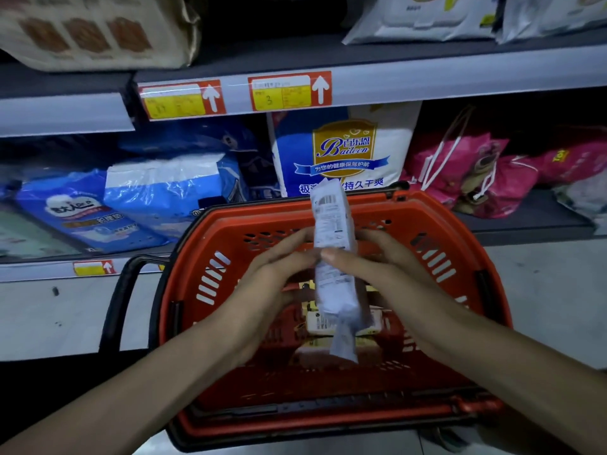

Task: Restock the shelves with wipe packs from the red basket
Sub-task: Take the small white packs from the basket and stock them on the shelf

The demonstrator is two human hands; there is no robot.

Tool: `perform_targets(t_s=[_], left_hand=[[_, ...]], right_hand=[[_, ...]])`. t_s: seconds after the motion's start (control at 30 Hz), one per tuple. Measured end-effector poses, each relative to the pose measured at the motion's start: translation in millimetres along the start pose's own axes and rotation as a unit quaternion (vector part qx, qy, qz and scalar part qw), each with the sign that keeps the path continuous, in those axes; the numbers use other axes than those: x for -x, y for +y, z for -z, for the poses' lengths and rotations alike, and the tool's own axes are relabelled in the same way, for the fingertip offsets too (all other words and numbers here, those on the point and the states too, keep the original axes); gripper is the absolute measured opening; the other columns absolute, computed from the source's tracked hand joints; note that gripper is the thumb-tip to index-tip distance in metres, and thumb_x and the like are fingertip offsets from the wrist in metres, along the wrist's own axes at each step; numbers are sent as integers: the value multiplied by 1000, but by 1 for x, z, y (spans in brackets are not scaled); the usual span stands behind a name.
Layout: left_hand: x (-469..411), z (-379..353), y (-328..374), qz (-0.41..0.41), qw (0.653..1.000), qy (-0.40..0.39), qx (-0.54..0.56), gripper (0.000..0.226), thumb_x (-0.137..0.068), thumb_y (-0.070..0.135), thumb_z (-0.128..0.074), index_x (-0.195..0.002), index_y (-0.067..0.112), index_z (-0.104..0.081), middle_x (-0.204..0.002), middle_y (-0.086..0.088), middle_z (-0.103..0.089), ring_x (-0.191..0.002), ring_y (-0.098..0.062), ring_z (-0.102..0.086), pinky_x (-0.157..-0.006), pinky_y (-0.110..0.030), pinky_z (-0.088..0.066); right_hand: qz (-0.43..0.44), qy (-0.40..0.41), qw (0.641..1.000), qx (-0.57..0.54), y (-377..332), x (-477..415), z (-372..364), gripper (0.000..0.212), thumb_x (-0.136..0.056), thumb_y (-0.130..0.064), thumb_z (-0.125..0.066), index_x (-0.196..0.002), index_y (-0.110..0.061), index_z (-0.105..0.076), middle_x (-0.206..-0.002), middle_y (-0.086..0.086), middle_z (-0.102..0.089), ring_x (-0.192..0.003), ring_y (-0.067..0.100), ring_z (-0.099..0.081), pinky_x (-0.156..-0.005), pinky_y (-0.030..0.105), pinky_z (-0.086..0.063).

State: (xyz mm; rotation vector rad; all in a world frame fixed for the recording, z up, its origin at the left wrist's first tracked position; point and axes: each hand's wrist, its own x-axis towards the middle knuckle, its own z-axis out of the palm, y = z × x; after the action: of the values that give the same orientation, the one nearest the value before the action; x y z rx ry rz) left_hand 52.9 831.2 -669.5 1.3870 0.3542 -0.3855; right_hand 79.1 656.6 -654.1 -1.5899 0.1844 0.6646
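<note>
One wipe pack (331, 221) pinched: left grip (272, 284), right grip (387, 274); "Baileen" bag (345, 149) behind.

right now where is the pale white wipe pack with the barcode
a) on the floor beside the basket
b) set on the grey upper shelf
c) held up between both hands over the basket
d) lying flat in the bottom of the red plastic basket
c: the pale white wipe pack stands on end, pinched between the left hand and the right hand, above the red plastic basket.
</note>
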Motion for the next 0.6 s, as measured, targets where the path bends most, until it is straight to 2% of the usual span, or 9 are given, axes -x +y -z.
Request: perform_targets(t_s=[0.07,0.13,0.2,0.3,0.37,0.43,0.5,0.53,0.6], left_hand=[[1,4,-2,-7,1000,-13,4,43,-95,23,-60,-135,38,-67,-132,3,-73,-122,-20,-68,-107,-57,-50],[4,8,-2,-12,1000,-22,2,45,-97,26,-59,-141,32,-62,-134,0,-71,-124,-23,-67,-107,-56,-49],[6,10,0,-16,1000,-14,2,41,-96,28,-57,-135,30,-68,-131,0,-73,-121,-24,-69,-108,-55,-48],[9,11,8,-26,1000,11,13,36,-88,31,-58,-117,28,-79,-124,0,-76,-111,-19,-73,-103,-48,-48],[10,13,15,-35,999,28,18,37,-91,29,-54,-119,25,-77,-123,0,-76,-114,-21,-71,-102,-45,-48],[11,16,21,-42,998,42,25,37,-98,25,-48,-126,20,-73,-124,-2,-76,-119,-24,-68,-101,-43,-48],[11,18,26,-47,997,53,39,37,-101,24,-46,-127,18,-71,-123,-3,-76,-115,-23,-68,-98,-41,-48],[12,19,28,-51,996,58,42,37,-101,24,-46,-127,17,-71,-123,-3,-76,-112,-22,-68,-95,-40,-48],[14,21,31,-62,995,62,45,37,-101,25,-46,-126,17,-72,-122,-4,-76,-109,-20,-68,-90,-37,-48]], right_hand=[[-3,4,1000,-6,0,-3,1,64,-76,-31,-87,-133,-35,-57,-116,-7,-74,-92,8,-76,-81,31,-59],[-1,4,1000,-21,0,-6,4,58,-76,-21,-86,-127,-34,-62,-110,-7,-77,-92,12,-76,-82,35,-58],[-4,-10,998,-57,-1,-9,8,51,-71,-21,-79,-121,-28,-69,-110,-1,-77,-97,20,-75,-84,42,-56],[-28,-63,977,-204,-5,-9,16,45,-70,-22,-67,-113,-12,-75,-102,13,-75,-87,29,-70,-82,43,-57],[-55,-92,950,-292,-7,-5,21,48,-75,-23,-60,-119,-9,-72,-100,13,-72,-87,33,-68,-91,49,-55],[-75,-104,928,-351,-9,-1,25,50,-79,-26,-56,-125,-10,-71,-103,11,-72,-90,33,-67,-94,48,-53],[-81,-120,912,-383,-14,4,24,48,-80,-28,-56,-122,-11,-73,-107,10,-72,-94,34,-66,-95,47,-53],[-72,-126,912,-383,-16,4,23,43,-81,-29,-56,-114,-11,-77,-103,9,-73,-90,32,-68,-90,43,-56],[-49,-127,916,-378,-21,9,19,34,-83,-27,-51,-89,-12,-81,-84,6,-72,-69,26,-69,-67,32,-61]])
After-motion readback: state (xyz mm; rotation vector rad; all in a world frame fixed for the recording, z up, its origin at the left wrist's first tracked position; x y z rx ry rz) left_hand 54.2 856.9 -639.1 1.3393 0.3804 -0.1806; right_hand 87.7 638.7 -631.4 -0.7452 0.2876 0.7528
